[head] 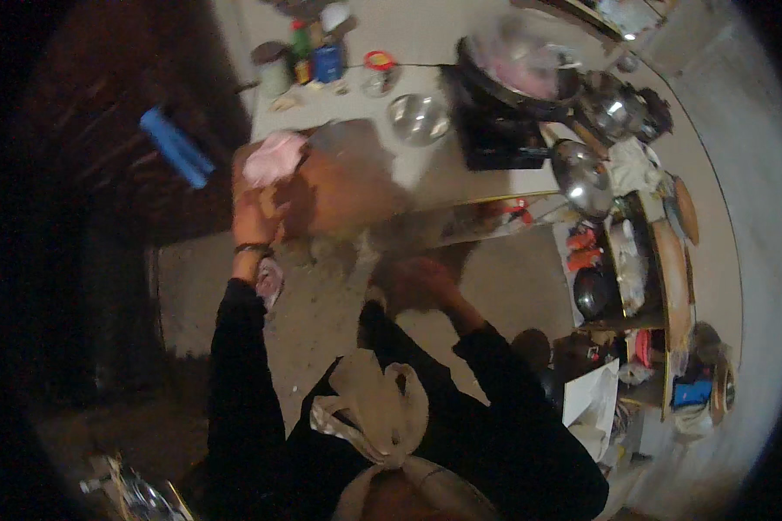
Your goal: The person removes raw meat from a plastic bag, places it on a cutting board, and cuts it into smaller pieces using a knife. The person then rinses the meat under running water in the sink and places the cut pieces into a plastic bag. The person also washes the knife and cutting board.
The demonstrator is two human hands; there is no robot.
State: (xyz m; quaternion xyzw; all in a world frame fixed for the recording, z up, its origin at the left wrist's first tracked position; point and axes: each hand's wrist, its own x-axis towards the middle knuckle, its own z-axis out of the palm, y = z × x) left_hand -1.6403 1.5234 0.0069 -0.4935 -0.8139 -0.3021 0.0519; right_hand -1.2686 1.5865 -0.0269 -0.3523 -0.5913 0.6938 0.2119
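My left hand (255,220) is at the left end of a reddish-brown cutting board (358,185), just below a crumpled pink cloth (275,158). Its fingers are bent; blur hides whether it grips the board's edge or something small. On the board's far side is a smeared grey shape (352,138), too blurred to name. My right hand (423,280) is low in front of the counter's front edge. It is dark and motion-blurred, so I cannot see what it touches. Beneath my left wrist shows another pink item (269,283).
Past the board stand a steel bowl (420,119), a red-lidded jar (379,75) and a blue container (328,63). A wok (495,81) sits on a black stove (505,146). A domed steel lid (582,179) and cluttered shelves (665,286) are at right.
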